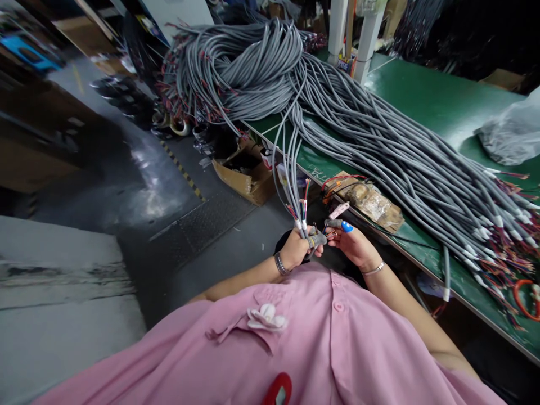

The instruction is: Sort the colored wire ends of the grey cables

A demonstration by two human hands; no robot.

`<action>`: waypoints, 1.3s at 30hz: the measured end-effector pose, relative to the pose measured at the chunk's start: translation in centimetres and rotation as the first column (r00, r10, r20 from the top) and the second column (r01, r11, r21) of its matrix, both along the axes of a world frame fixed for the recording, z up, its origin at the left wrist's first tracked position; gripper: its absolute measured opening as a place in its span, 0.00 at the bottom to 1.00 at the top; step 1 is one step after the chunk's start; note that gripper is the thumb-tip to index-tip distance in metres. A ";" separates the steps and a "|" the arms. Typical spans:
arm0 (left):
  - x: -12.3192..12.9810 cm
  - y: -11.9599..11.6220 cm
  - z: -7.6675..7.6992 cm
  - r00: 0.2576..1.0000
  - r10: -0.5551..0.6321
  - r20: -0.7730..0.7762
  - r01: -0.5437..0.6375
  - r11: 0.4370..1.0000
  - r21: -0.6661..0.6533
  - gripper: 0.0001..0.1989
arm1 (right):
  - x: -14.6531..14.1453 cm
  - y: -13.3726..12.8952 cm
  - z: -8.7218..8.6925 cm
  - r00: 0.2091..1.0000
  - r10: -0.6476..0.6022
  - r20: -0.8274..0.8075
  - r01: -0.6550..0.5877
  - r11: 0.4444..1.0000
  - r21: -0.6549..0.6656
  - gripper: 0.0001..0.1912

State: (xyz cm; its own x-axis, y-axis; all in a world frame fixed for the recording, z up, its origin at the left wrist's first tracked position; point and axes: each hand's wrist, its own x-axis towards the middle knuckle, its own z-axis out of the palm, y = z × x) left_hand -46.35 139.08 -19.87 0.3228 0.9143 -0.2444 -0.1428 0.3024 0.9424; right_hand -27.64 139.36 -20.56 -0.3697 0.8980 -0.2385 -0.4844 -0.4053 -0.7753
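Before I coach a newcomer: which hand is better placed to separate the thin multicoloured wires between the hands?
Probably the right hand: it's at those wires, while the left hand grips round grey cables.

Below the grip, a pink buttoned cloth shirt (371,337) bears a white petalled flower (266,318); a dark linked bracelet (279,263) sits left, a slim silver-coloured bangle (374,269) right.

- Dim, uneven indoor light; deep shadow fills the upper right corner and the space beneath the glossy green-topped bench (411,87).
- Whitish glare on that bench's surface and on the smooth grey floor (154,183).
- Streaky blur toward the left edge softens the bright blue plastic object (31,53).
- Long, round grey cables (358,118) carry pale highlights, fairly sharp mid-frame.
- Wide-angle stretching broadens the pink buttoned cloth shirt (375,343) below.
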 end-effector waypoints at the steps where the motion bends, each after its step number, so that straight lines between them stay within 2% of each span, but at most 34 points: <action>1: 0.0 0.0 0.0 1.000 -0.019 -0.010 0.019 1.000 0.003 0.17 | -0.2 -0.2 0.3 1.000 -0.003 0.030 0.002 0.999 0.032 0.19; 6: 0.0 -0.2 0.2 0.995 -0.080 -0.056 0.081 0.996 0.031 0.14 | -2.2 -1.0 1.4 0.989 -0.081 0.126 0.066 0.991 0.119 0.23; 10: 0.1 -0.3 0.1 0.993 -0.082 -0.084 0.086 0.995 0.045 0.10 | -3.3 -1.2 1.9 0.960 -0.184 0.210 0.154 0.977 0.150 0.21; 13: 0.1 -0.3 0.0 0.990 -0.089 -0.112 0.093 0.995 0.034 0.09 | -3.5 -1.3 1.9 0.944 -0.217 0.247 0.176 0.969 0.175 0.20; 20: 0.1 -0.3 0.2 0.986 -0.091 -0.141 0.098 0.994 0.044 0.10 | -3.5 -1.3 1.5 0.937 -0.244 0.249 0.208 0.965 0.161 0.17; 25: 0.0 -0.3 0.4 0.985 -0.088 -0.146 0.099 0.993 0.066 0.13 | -3.6 -1.3 1.5 0.968 -0.191 0.164 0.183 0.981 0.062 0.16; 31: 0.0 -0.5 0.3 0.983 -0.111 -0.148 0.122 0.990 0.071 0.16 | -3.6 -1.0 1.6 0.980 -0.141 0.142 0.138 0.990 0.030 0.14; 37: 0.0 0.2 0.0 0.994 -0.071 -0.086 0.072 0.997 0.004 0.14 | -3.4 -1.1 1.3 0.954 -0.258 0.155 0.240 0.963 0.122 0.12; 39: -0.2 0.7 0.1 0.994 -0.092 -0.054 0.091 0.996 -0.024 0.13 | -3.1 -1.3 1.3 0.958 -0.250 0.141 0.229 0.962 0.150 0.12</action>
State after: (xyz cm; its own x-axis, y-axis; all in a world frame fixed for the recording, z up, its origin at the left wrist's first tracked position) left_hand -46.54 139.73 -19.72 0.3905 0.8760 -0.2832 -0.0618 0.3319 0.9413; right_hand -30.70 138.04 -19.31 -0.1077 0.9826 -0.1512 -0.4227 -0.1829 -0.8876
